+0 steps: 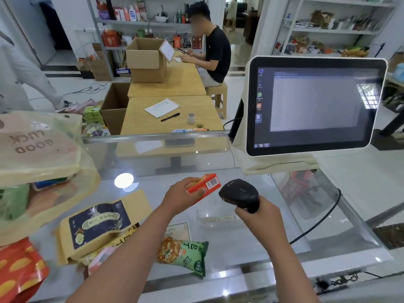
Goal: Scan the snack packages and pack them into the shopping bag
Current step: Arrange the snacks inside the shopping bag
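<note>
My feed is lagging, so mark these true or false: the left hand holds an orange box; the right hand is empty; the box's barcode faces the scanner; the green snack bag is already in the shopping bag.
1. The left hand holds the orange box. True.
2. The right hand is empty. False: it grips the scanner.
3. The barcode faces the scanner. True.
4. The green snack bag is in the shopping bag. False: it lies on the glass counter.
</note>
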Available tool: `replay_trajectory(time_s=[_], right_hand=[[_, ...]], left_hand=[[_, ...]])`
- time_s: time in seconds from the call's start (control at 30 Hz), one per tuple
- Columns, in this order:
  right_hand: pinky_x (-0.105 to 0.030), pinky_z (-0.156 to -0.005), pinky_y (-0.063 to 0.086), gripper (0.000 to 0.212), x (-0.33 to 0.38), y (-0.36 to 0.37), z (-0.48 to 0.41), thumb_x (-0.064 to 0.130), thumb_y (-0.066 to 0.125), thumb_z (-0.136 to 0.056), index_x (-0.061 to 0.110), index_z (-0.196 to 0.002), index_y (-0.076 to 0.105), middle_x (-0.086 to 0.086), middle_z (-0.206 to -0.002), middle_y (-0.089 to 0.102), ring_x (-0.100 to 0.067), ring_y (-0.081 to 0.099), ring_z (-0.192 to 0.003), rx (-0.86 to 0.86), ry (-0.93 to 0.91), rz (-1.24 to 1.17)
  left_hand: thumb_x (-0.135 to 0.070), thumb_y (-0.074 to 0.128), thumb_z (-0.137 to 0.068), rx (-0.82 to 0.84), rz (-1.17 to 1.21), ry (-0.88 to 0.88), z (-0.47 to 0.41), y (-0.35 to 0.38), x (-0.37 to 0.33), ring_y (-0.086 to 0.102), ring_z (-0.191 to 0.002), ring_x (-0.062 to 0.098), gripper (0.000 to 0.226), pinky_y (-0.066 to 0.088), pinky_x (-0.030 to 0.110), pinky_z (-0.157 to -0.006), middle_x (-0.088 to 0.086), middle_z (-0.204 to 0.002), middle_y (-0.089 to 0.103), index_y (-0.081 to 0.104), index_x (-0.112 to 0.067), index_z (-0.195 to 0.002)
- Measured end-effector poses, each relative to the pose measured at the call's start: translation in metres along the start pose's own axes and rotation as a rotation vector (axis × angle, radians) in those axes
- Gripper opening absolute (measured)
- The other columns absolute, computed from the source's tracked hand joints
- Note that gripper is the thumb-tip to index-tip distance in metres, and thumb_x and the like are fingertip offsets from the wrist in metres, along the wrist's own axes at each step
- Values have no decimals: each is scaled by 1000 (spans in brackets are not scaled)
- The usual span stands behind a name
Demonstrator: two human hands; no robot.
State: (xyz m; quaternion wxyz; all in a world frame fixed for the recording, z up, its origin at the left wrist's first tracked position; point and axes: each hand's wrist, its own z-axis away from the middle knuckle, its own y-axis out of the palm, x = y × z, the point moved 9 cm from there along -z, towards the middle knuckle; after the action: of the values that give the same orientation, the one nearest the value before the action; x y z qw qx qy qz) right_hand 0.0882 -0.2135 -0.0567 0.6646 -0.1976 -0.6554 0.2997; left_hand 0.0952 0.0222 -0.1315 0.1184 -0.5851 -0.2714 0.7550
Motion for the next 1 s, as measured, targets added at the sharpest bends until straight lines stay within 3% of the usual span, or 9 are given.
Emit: replay_trajectory(time_s=[0.23, 0.4, 0.67, 1.0], right_hand=[[-16, -52, 36, 15, 3, 2, 1, 19, 69, -75, 21, -71, 55, 6, -63, 58, -8, 54, -61, -2, -7, -52], [-17, -52, 37, 14, 5, 3, 2, 19, 70, -75, 19, -72, 56, 5, -64, 59, -9, 55, -62, -5, -4, -73], [-16, -52, 37, 14, 7, 4, 1, 18, 70, -77, 20, -73, 56, 5, -65, 59, -10, 55, -63, -4, -15, -83], [-20, -54, 42, 12, 3, 3, -1, 18, 70, -76, 17, -75, 57, 1, -65, 60, -12, 56, -63, -29, -19, -101]], left_hand=[[-48, 67, -84, 3, 34, -7, -2, 0, 1, 53, -100, 10, 46, 53, 30, -82, -4, -125, 58, 55, -34, -126], [-46, 67, -84, 13, 67, -18, -3, 1, 2, 52, -101, 10, 46, 49, 21, -69, -3, -128, 57, 55, -33, -126], [-41, 68, -85, 17, 67, -27, -4, 2, 4, 50, -100, 10, 45, 47, 18, -67, -3, -127, 56, 54, -31, -127], [-44, 66, -86, 5, 47, -3, -4, 1, 1, 49, -101, 8, 47, 47, 24, -77, -3, -129, 56, 53, -30, -129]])
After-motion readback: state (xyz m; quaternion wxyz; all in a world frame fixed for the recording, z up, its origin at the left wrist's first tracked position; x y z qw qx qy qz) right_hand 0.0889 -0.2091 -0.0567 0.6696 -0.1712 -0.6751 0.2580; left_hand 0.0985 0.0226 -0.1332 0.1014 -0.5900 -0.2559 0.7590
